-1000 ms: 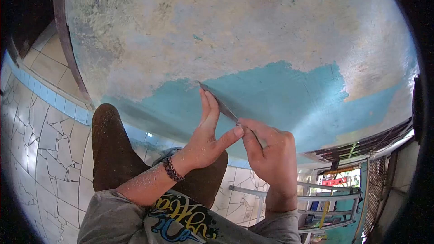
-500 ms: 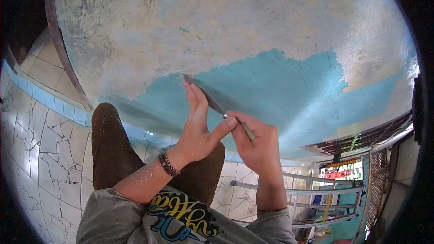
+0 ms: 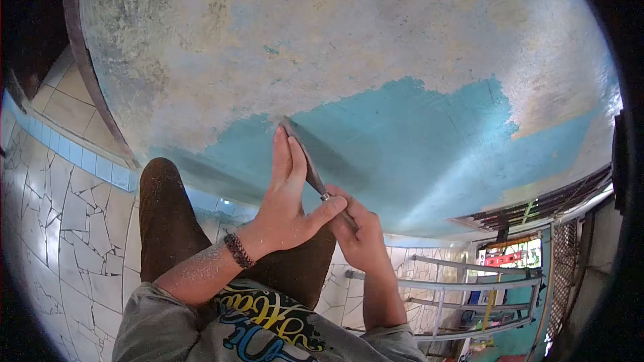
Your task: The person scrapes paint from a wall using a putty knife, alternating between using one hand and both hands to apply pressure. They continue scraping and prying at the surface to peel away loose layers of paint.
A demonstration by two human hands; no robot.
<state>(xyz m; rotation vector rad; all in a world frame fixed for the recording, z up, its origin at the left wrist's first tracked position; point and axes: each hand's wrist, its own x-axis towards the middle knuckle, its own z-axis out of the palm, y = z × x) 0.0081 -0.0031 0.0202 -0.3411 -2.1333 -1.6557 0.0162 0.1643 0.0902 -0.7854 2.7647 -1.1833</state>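
A flat metal scraper (image 3: 312, 171) has its tip against the wall (image 3: 376, 141), at the ragged edge between blue paint and bare grey-beige plaster. My right hand (image 3: 357, 231) is wrapped round its handle. My left hand (image 3: 285, 204), with a braided bracelet at the wrist and pale dust on the forearm, presses its straight fingers along the blade near the tip. Its thumb lies over the handle's upper end. Below the ragged edge the paint is mostly whole; above it the plaster shows.
A metal ladder (image 3: 439, 285) stands at the lower right. My bent knee (image 3: 161, 181) is close to the wall's base. Cracked-pattern floor tiles (image 3: 80, 208) lie at the left, beside a strip of blue tiles (image 3: 74, 151). A dark slatted opening (image 3: 523, 213) is at the right.
The scraper has turned steeper, its handle end shifting down and left with my right hand. Its tip has moved slightly right, and my left fingers still rest on the blade.
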